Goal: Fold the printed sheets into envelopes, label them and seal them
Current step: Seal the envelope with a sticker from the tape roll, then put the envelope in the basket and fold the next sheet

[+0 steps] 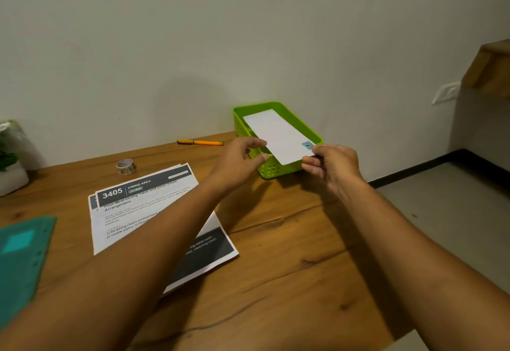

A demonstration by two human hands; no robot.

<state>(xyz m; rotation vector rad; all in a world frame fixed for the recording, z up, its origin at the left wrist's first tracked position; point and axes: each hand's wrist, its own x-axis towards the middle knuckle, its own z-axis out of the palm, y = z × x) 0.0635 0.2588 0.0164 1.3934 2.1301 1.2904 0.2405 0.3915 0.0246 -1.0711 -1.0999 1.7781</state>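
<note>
**Ana:** Plain pale wall across the top of the frame, wooden desk (289,240) filling the bottom, and both bare arms reach in from the lower edge.

**Ben:** Centre right is where the action is. A white envelope (278,135) lies tilted over the green basket (276,169), its far end inside the rim, its near end sticking out over the front wall.

**Ana:** Right hand (335,164) has the near right corner pinched between thumb and fingers, so that grip is closed on the envelope. A small blue sticker (308,145) sits right by that corner.

**Ben:** Left hand (242,161) is at the envelope's left edge, thumb and forefinger curled apart. That grip looks open, fingertips at the paper's edge rather than clamped on it.

**Ana:** Left of centre, the stack of printed sheets (143,207) lies flat on the desk, top page headed 3405, partly hidden under the left forearm.

**Ben:** Behind them, a roll of tape (125,166), and farther back near the wall an orange pen (200,142). Green folder (22,262) at the lower left, potted plant (11,154) at the left edge.
</note>
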